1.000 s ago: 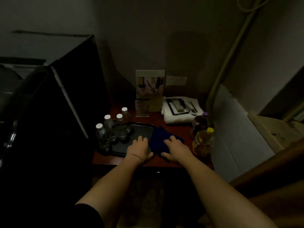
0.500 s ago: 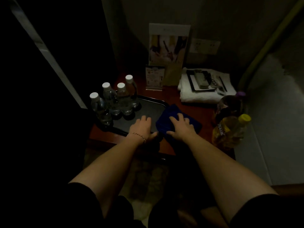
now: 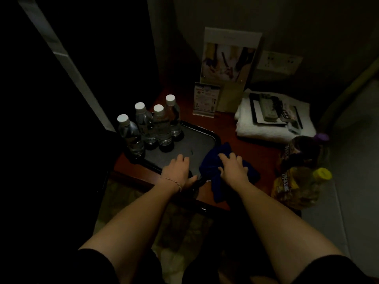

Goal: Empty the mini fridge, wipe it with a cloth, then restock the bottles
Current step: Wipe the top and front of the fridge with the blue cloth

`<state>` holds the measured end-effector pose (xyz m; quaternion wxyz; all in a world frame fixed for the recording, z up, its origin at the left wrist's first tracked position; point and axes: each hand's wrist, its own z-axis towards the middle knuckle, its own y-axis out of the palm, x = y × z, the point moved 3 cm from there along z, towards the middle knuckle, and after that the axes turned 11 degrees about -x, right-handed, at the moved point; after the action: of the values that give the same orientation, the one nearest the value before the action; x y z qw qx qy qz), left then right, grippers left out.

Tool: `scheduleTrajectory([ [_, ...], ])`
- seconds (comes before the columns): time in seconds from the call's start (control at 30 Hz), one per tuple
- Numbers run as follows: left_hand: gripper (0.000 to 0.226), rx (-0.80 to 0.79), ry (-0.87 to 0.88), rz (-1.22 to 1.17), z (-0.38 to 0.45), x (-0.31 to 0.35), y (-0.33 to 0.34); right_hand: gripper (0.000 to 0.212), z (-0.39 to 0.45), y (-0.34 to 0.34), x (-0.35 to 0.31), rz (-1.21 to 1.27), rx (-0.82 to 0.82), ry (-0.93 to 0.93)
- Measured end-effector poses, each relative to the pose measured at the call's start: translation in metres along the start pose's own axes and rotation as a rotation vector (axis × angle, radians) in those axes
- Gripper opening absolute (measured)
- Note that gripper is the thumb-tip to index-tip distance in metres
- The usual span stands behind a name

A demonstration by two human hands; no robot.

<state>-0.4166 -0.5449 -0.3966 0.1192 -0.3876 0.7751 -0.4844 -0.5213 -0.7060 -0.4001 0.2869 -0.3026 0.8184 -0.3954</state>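
Seen from the head camera in dim light: left hand (image 3: 178, 170) flat on the near edge of a black tray (image 3: 196, 140), fingers relaxed and close together; right hand (image 3: 232, 168) pressing a blue cloth (image 3: 217, 187) on the red counter (image 3: 254, 148) at frame centre, fingers slightly spread. Four water bottles (image 3: 162, 128) upright at the tray's left end.

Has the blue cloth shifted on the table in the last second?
No. The blue cloth lies at the right corner of the black tray, under the right hand, as before; only the camera moved closer.
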Motion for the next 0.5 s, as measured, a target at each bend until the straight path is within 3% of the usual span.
scheduleTrajectory([
  [0.5, 0.063, 0.119, -0.085, 0.016, -0.13, -0.018, -0.059, 0.045, -0.141, -0.057, -0.038, -0.022, 0.239, -0.079],
])
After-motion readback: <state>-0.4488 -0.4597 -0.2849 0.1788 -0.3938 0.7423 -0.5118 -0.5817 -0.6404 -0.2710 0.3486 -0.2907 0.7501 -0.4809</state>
